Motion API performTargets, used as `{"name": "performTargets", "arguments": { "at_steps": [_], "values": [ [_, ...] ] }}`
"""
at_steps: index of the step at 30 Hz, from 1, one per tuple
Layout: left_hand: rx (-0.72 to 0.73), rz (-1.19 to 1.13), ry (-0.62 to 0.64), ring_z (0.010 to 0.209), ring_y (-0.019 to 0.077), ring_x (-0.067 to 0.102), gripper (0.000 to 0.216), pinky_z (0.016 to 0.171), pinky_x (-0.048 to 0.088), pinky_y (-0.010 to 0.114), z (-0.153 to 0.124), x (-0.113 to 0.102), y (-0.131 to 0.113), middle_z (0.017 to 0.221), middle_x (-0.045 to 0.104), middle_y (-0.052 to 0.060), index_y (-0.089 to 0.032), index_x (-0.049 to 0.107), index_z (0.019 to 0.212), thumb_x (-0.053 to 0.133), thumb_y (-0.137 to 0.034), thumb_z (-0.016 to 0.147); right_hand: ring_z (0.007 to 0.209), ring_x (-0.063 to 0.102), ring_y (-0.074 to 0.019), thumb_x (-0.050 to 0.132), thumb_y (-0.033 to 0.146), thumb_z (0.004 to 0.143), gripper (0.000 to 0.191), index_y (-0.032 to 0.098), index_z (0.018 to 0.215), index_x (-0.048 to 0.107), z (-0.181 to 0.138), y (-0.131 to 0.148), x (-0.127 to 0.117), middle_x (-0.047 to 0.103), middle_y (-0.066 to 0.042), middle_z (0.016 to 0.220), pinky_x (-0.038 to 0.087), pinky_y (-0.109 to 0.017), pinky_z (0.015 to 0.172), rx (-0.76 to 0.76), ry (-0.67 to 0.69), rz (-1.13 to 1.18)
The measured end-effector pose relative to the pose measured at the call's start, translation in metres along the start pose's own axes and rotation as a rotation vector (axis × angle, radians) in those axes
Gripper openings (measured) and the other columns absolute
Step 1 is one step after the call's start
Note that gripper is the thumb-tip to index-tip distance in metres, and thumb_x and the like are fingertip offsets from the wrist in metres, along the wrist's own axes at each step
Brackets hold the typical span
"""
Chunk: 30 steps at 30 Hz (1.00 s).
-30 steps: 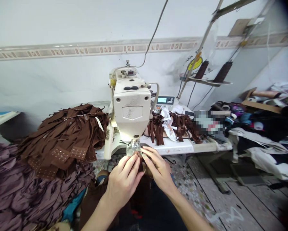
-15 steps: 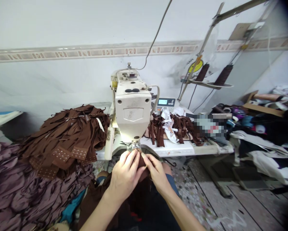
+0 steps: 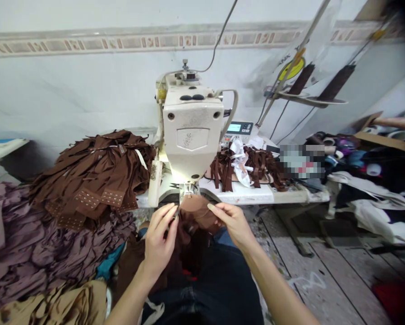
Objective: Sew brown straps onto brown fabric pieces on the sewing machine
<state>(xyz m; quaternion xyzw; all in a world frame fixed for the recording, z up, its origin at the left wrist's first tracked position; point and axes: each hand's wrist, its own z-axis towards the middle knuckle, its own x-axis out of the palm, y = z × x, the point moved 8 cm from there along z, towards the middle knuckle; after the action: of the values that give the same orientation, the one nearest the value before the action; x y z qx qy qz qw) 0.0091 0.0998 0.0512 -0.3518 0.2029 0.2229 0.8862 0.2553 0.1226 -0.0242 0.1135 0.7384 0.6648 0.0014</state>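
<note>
A brown bra (image 3: 197,208) with a smooth, rounded cup lies spread out just in front of the sewing machine (image 3: 192,135). Its upper edge reaches the presser foot (image 3: 189,188), and its lower part hangs over the lap. My right hand (image 3: 231,221) pinches the right edge between thumb and fingers. At the left edge, my left hand (image 3: 162,232) has its thumb and fingertips closed on the brown fabric; a small dark bit shows between them, too unclear to name. The needle itself cannot be made out.
Left of the machine lies a heap of brown pieces with hook-and-eye rows (image 3: 101,180), above mauve fabric (image 3: 53,257). On the right are brown straps (image 3: 256,167), a control panel (image 3: 239,127) and a stand with thread cones (image 3: 336,83). Tan fabric (image 3: 53,304) lies lower left.
My hands have moved apart from close together at the presser foot, left hand leftward and right hand rightward. The brown cup now shows spread between them. The camera view has tilted down.
</note>
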Motion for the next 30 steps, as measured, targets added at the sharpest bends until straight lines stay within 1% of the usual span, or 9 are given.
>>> {"name": "performTargets", "arguments": {
  "at_steps": [4,9,11,14,17,22,25,28,30],
  "values": [
    [-0.133,-0.025,0.173,0.101,0.0197,0.076,0.026,0.092,0.061,0.031,-0.050,0.010,0.020,0.113,0.078,0.010,-0.020,0.074,0.129,0.058,-0.020,0.108,0.056,0.051,-0.0133,0.089,0.065,0.075,0.049,0.018,0.074,0.077,0.003,0.016,-0.006,0.063,0.001,0.063,0.038,-0.025,0.053,-0.080,-0.002,-0.021],
    [-0.217,-0.080,0.809,0.088,0.0189,0.077,0.024,0.080,0.058,0.025,-0.141,0.056,0.008,0.097,0.080,0.004,-0.025,0.081,0.113,0.057,-0.028,0.109,0.055,0.047,-0.0137,0.087,0.064,0.079,0.047,0.018,0.077,0.076,-0.010,0.017,0.006,0.058,0.001,0.061,0.037,-0.026,0.050,-0.077,0.041,-0.150],
    [-0.218,-0.089,0.982,0.089,0.0193,0.078,0.019,0.081,0.057,0.024,-0.165,0.066,0.001,0.097,0.081,0.002,-0.028,0.083,0.111,0.065,-0.031,0.105,0.056,0.048,-0.0142,0.087,0.061,0.080,0.045,0.018,0.075,0.075,-0.018,0.021,0.005,0.058,0.000,0.063,0.039,-0.027,0.052,-0.113,0.070,-0.207],
    [-0.258,-0.056,0.990,0.095,0.0185,0.078,0.019,0.086,0.056,0.023,-0.165,0.065,0.011,0.102,0.081,0.001,-0.030,0.082,0.114,0.065,-0.032,0.105,0.059,0.052,-0.0162,0.089,0.053,0.081,0.039,0.019,0.069,0.073,-0.031,0.033,-0.007,0.061,-0.002,0.065,0.043,-0.029,0.055,-0.171,0.173,-0.250],
    [-0.345,0.059,0.932,0.099,0.0184,0.076,0.028,0.089,0.055,0.025,-0.149,0.053,0.045,0.107,0.079,0.004,-0.026,0.079,0.117,0.052,-0.025,0.110,0.058,0.057,-0.0183,0.090,0.049,0.081,0.036,0.021,0.065,0.074,-0.039,0.046,-0.028,0.065,-0.004,0.064,0.048,-0.031,0.055,-0.173,0.273,-0.270],
    [-0.466,0.327,0.889,0.108,0.0302,0.070,0.015,0.096,0.054,0.041,-0.142,0.029,0.102,0.111,0.076,0.013,-0.018,0.076,0.109,0.065,-0.019,0.098,0.073,0.071,-0.0263,0.088,0.062,0.078,0.043,0.020,0.087,0.086,-0.033,0.043,-0.061,0.081,-0.012,0.087,0.057,-0.035,0.065,-0.132,0.075,-0.487],
    [-0.471,0.392,0.911,0.115,0.0370,0.064,0.018,0.098,0.052,0.049,-0.154,0.024,0.109,0.110,0.075,0.016,-0.016,0.075,0.104,0.080,-0.018,0.086,0.081,0.074,-0.0284,0.084,0.064,0.081,0.046,0.020,0.093,0.086,-0.034,0.006,-0.045,0.084,-0.013,0.094,0.060,-0.036,0.072,-0.080,0.100,-0.503],
    [-0.463,0.392,0.907,0.114,0.0346,0.061,0.005,0.098,0.051,0.048,-0.165,0.021,0.105,0.104,0.075,0.014,-0.017,0.074,0.092,0.073,-0.013,0.089,0.073,0.072,-0.0235,0.079,0.062,0.087,0.044,0.019,0.089,0.085,-0.046,-0.051,-0.005,0.082,-0.008,0.083,0.058,-0.033,0.070,0.021,0.301,-0.425],
    [-0.449,0.351,0.887,0.111,0.0307,0.061,0.013,0.098,0.051,0.044,-0.167,0.019,0.101,0.100,0.074,0.012,-0.019,0.073,0.088,0.065,-0.014,0.096,0.072,0.070,-0.0208,0.079,0.061,0.087,0.043,0.018,0.087,0.084,-0.057,-0.092,0.023,0.080,-0.006,0.080,0.056,-0.031,0.068,0.105,0.450,-0.382]
  ]
}}
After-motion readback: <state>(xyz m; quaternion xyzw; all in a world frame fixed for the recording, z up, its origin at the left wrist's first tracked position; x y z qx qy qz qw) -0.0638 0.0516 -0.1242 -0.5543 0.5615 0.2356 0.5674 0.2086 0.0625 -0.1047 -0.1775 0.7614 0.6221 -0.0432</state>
